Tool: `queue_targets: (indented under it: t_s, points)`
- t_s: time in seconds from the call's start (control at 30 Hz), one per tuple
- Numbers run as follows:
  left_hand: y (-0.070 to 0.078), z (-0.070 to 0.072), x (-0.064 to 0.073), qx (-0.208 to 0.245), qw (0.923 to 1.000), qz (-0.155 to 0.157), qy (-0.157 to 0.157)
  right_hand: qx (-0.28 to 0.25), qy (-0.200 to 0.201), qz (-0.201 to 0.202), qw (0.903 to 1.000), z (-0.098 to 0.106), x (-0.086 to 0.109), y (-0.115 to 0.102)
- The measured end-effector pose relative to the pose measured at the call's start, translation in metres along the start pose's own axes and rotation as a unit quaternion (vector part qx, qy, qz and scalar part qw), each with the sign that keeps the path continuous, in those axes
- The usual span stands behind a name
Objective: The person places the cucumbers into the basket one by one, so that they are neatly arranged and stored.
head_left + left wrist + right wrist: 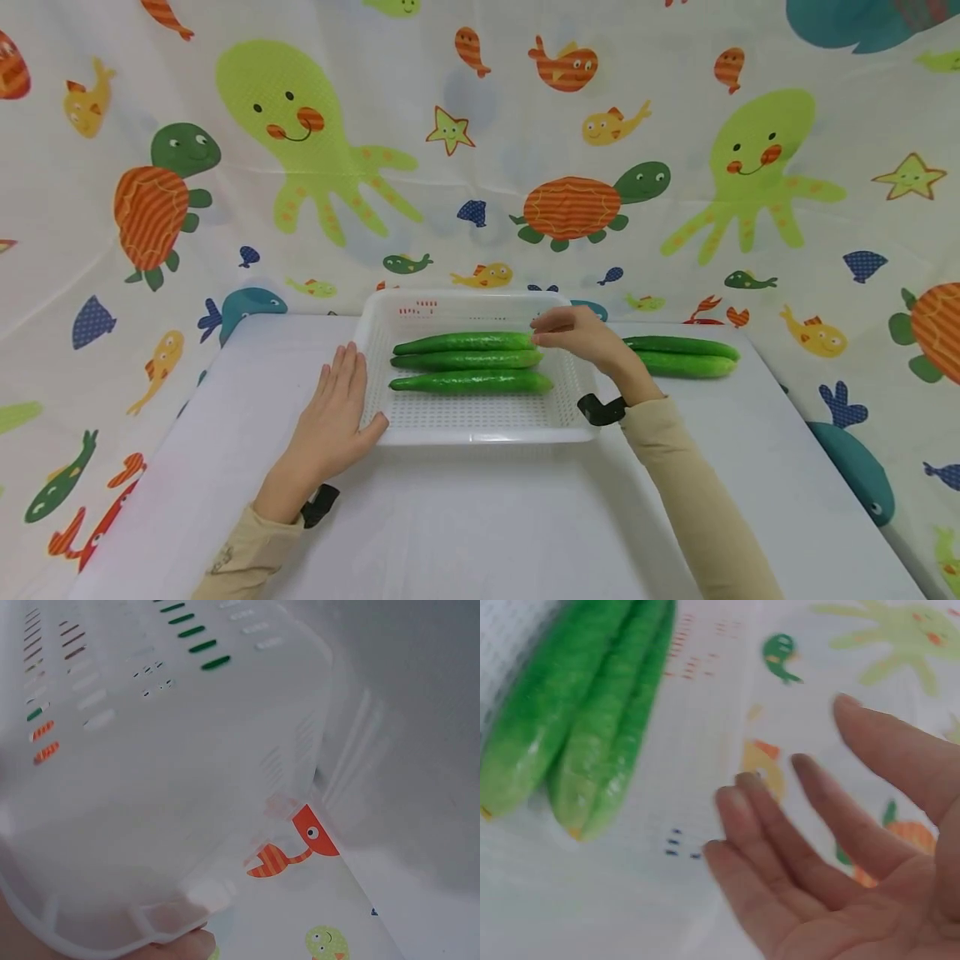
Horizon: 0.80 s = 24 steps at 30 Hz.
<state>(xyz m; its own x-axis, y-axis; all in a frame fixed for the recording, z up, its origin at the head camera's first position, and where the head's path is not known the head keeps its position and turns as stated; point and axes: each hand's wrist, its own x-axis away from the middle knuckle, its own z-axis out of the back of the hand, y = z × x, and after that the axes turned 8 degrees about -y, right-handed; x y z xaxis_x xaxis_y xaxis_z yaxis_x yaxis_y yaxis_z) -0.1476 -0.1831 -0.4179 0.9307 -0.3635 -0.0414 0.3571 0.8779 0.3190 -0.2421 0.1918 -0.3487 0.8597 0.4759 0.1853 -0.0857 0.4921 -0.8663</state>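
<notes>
Three green cucumbers (471, 382) lie side by side in a white perforated plastic basket (480, 436). My left hand (333, 417) rests with straight fingers against the basket's left side. In the left wrist view the basket wall (150, 825) fills much of the picture, and only a bit of the hand (187, 945) shows under its rim. Over the basket's right end hovers my right hand (581, 335), near the cucumbers' ends. The right wrist view shows that hand (832, 877) with loosely bent, spread fingers and nothing in them, apart from the cucumbers (547, 705).
Two more cucumbers (686, 362) lie together on the white table (480, 517), right of the basket and partly behind my right wrist. A white cloth (480, 167) printed with sea animals hangs behind the table. Black straps (602, 410) sit on both wrists.
</notes>
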Motion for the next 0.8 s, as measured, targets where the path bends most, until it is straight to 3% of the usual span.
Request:
queue_targets:
  t_s: [0.23, 0.4, 0.67, 0.8]
  points:
    - [0.002, 0.0, -0.002, 0.004, 1.0, -0.001, 0.004, -0.017, 0.064, 0.062, 0.9959, 0.023, 0.03, -0.003]
    - [0.002, 0.0, -0.002, 0.004, 1.0, 0.001, 0.002, 0.006, 0.134, 0.108, 0.985, 0.036, 0.055, -0.005]
    - [0.002, -0.002, 0.0, 0.0, 1.0, 0.004, 0.0, 0.001, 0.22, 0.191, 0.9566, 0.064, 0.088, 0.011]
    - [0.001, -0.001, 0.0, 0.0, 1.0, 0.004, 0.001, -0.05, 0.256, 0.234, 0.9366, 0.085, 0.098, 0.028]
